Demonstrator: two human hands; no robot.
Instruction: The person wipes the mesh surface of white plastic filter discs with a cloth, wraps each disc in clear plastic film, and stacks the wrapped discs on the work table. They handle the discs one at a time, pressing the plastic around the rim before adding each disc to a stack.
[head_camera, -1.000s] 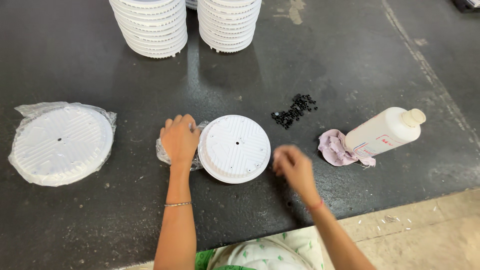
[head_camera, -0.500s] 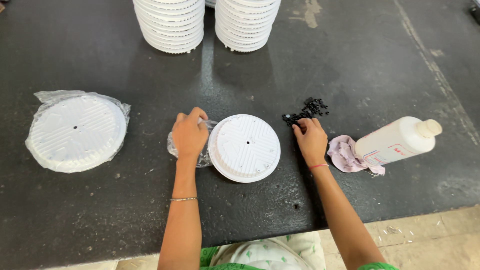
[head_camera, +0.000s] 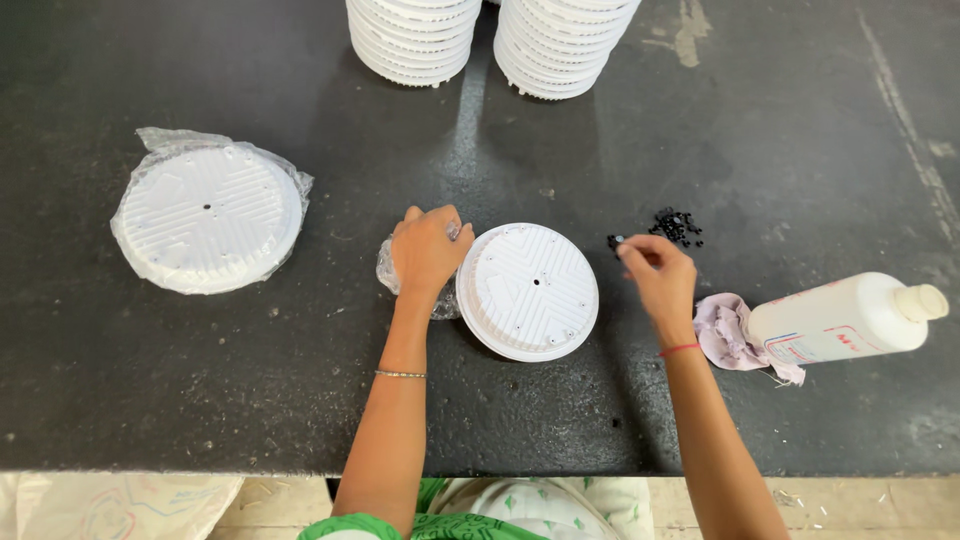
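Two hands flank the white disc (head_camera: 528, 290); right fingers (head_camera: 628, 250) pinch a bead.

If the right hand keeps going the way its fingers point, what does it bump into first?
Probably the small pile of black beads. The right hand points up and slightly right across the dark table, and the pile lies just beyond its fingertips, though height above the table is unclear.

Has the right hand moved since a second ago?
Yes. The right hand went from the near edge of the white disc up to the pile of small black pieces.

L hand (head_camera: 428, 250) curled, knuckles up; R hand (head_camera: 655, 275) fingertips pinched.
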